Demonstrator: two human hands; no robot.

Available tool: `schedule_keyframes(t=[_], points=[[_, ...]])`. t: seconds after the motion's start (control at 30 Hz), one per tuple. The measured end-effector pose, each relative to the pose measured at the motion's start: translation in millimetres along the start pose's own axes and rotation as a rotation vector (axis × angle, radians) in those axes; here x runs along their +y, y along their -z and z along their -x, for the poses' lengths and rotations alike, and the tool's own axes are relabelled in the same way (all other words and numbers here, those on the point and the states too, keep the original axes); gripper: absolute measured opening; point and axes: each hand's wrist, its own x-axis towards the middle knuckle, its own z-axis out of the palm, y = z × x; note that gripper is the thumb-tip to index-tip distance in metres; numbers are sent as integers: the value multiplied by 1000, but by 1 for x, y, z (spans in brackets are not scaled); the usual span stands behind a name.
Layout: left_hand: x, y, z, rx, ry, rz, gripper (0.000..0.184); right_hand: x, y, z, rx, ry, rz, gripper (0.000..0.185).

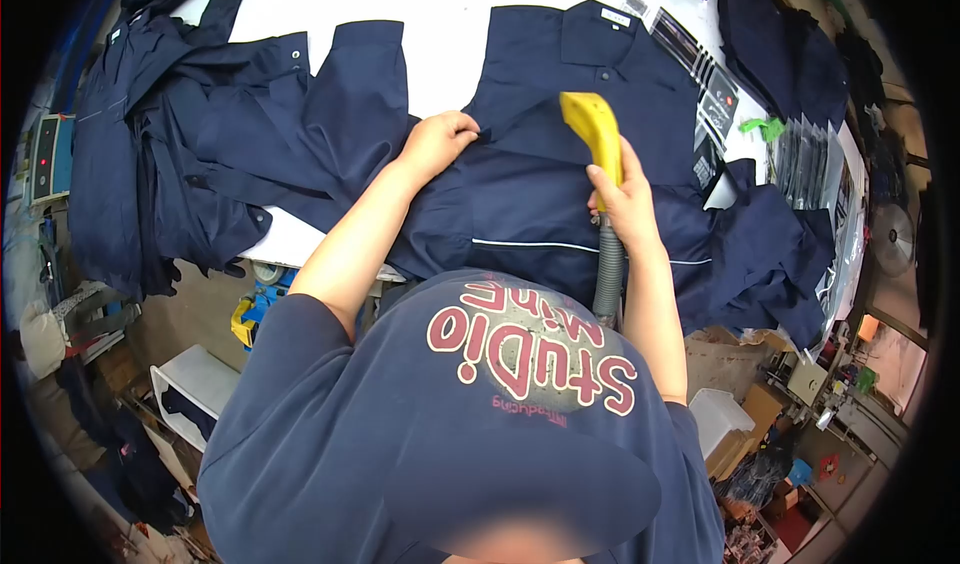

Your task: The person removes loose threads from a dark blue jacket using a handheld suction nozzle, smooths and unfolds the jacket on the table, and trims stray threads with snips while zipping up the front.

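Note:
A navy work garment (530,74) with a collar, a pale neck label and a white piping line lies spread on the white table (440,9) in front of me. My left hand (437,147) is closed, its thumb and fingers pinching the garment's cloth near the side seam below the sleeve. Wrapped around a yellow vacuum nozzle (597,136), my right hand (628,202) holds it over the garment's chest. A grey ribbed hose (609,264) runs from the nozzle down toward my body. Whether the nozzle tip touches the cloth, I cannot tell.
More navy garments (180,124) are heaped on the table's left side. Packed plastic bags (805,164) and a green scrap (763,128) lie at the right. Below the table stand a white bin (190,374) at left and cardboard boxes (755,419) at right.

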Motion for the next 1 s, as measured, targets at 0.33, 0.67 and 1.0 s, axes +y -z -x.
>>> schedule_keyframes(t=[0.33, 0.67, 1.0], points=[[-1, 4, 15, 48, -282, -218, 18, -37, -90, -61, -334, 243, 633, 71], [0, -2, 16, 60, -300, -228, 18, -28, -90, -62, -360, 202, 599, 73], [3, 0, 19, 80, -293, -215, 17, -42, -99, -55, -236, 272, 735, 68]])
